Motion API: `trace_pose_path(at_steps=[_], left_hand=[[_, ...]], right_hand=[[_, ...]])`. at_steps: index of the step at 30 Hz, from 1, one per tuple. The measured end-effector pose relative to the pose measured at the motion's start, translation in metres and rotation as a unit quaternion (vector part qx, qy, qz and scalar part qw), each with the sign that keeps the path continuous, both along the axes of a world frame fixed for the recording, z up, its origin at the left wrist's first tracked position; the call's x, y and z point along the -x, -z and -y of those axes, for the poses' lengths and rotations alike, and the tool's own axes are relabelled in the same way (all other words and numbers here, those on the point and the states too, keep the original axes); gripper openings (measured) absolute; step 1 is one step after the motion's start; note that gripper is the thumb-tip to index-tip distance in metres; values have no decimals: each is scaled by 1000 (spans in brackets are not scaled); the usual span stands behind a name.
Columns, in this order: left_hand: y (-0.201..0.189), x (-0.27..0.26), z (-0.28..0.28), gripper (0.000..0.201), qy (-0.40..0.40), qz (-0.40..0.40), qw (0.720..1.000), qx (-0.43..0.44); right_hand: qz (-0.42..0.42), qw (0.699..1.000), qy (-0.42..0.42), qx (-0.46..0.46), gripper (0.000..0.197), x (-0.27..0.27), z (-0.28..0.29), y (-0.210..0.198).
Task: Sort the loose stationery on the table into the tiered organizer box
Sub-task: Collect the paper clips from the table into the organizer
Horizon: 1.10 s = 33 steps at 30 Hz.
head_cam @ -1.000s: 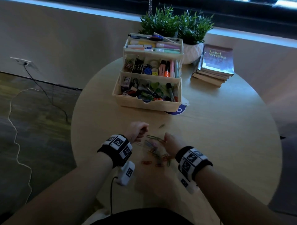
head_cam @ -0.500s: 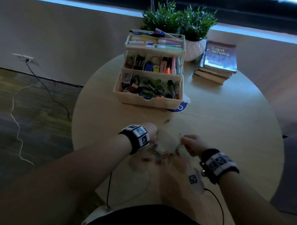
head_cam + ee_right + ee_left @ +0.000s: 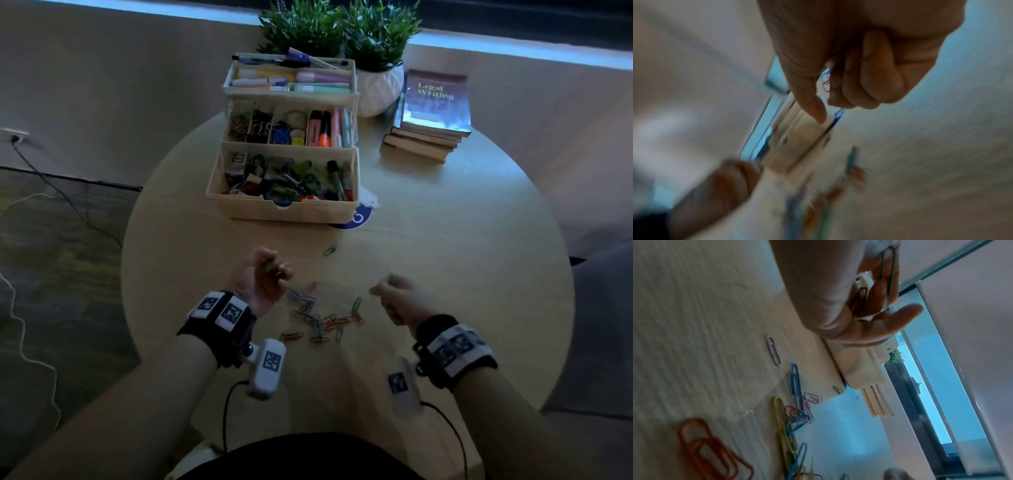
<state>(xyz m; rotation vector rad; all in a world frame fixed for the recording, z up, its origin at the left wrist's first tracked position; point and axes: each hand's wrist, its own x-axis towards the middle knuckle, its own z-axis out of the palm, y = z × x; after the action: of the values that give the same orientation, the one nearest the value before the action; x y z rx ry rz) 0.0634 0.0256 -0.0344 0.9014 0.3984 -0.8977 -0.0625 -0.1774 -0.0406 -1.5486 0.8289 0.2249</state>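
A heap of coloured paper clips (image 3: 322,318) lies on the round wooden table (image 3: 445,257), between my two hands. My left hand (image 3: 263,274) hovers just left of the heap, palm turned up, fingers curled round a few paper clips (image 3: 888,275). My right hand (image 3: 387,291) hangs right of the heap with its fingers curled. In the blurred right wrist view a thin blue clip (image 3: 826,81) seems pinched between thumb and fingers. One green clip (image 3: 330,250) lies apart, nearer the cream tiered organizer box (image 3: 284,209), which stands open and holds pens, markers and clips.
A stack of books (image 3: 431,113) and two potted plants (image 3: 342,31) stand at the back of the table. A blue round sticker (image 3: 356,219) pokes out under the box's right corner. Cables trail on the floor at the left.
My left hand has lifted off the heap and turned palm up with clips in it. My right hand has moved right, up and away from the heap.
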Motion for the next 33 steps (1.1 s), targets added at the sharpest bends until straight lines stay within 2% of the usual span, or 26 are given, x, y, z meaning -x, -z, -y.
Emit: trace_pose_path(at_steps=[1,2,3,5,7,9,10,11,12,14,15,16,17,18,20,22,23,24,25,26,27,28,30,31,32,33], left_hand=[[-2,0,-1,18,-2,-2,1000,5],[-4,0,-3,18,-1,0,1000,6],[-5,0,-4,21,3,4,1000,3],[-10,0,-7,26,34,32,999,-28],[-11,0,-10,23,83,71,991,-81],[-8,-2,-15,19,157,114,969,-155],[-7,-2,-16,16,216,162,938,-215],[-7,0,-16,13,293,236,880,-290],[-6,1,-14,17,372,325,792,-359],[-4,7,-7,39,511,470,574,-434],[-1,10,-4,46,555,508,491,-439],[3,11,0,49,580,534,433,-436],[7,11,3,47,595,550,394,-432],[9,9,7,42,601,563,370,-429],[11,6,14,32,611,565,350,-430],[11,2,22,31,618,559,340,-436],[9,0,24,32,624,548,344,-438],[9,-2,26,32,625,538,357,-438],[10,-4,28,30,614,529,388,-439],[10,-7,29,24,588,526,435,-435],[10,-10,29,18,547,517,504,-423],[9,-13,29,21,492,493,591,-407],[7,-21,25,34,348,359,795,-343],[4,-24,23,36,275,269,877,-288],[0,-27,20,36,218,177,934,-221],[-3,-30,16,35,178,101,965,-161]], right_hand=[[-26,990,-68,122,16,-1,-6,1],[-51,965,-146,211,19,-1,-13,3],[-66,939,-215,259,23,0,-20,6],[-65,912,-294,280,25,-1,-32,11],[-80,893,-322,304,22,-6,-38,15],[-103,858,-355,357,16,-15,-39,14],[-110,837,-374,383,12,-19,-39,13],[-113,821,-388,403,10,-23,-38,12],[-114,809,-395,419,12,-26,-38,12],[-87,801,-393,443,8,-31,-36,17],[-67,797,-393,454,5,-34,-35,20],[-58,791,-394,464,10,-36,-34,22],[-58,788,-397,468,15,-39,-32,23],[-61,798,-384,461,14,-41,-31,22],[-73,833,-332,435,14,-43,-26,18],[-86,877,-272,388,17,-44,-20,15],[-88,908,-233,338,18,-45,-18,13],[-83,949,-176,248,21,-46,-15,11],[-66,985,-100,126,24,-45,-13,9],[-50,999,-18,-1,26,-45,-11,7],[-33,992,52,-115,25,-44,-9,4],[-21,973,100,-205,22,-42,-8,-2],[-6,937,155,-314,11,-43,-9,-13],[-3,925,167,-341,7,-46,-11,-18],[-8,919,172,-354,8,-50,-13,-23],[-22,919,168,-355,12,-55,-17,-27]])
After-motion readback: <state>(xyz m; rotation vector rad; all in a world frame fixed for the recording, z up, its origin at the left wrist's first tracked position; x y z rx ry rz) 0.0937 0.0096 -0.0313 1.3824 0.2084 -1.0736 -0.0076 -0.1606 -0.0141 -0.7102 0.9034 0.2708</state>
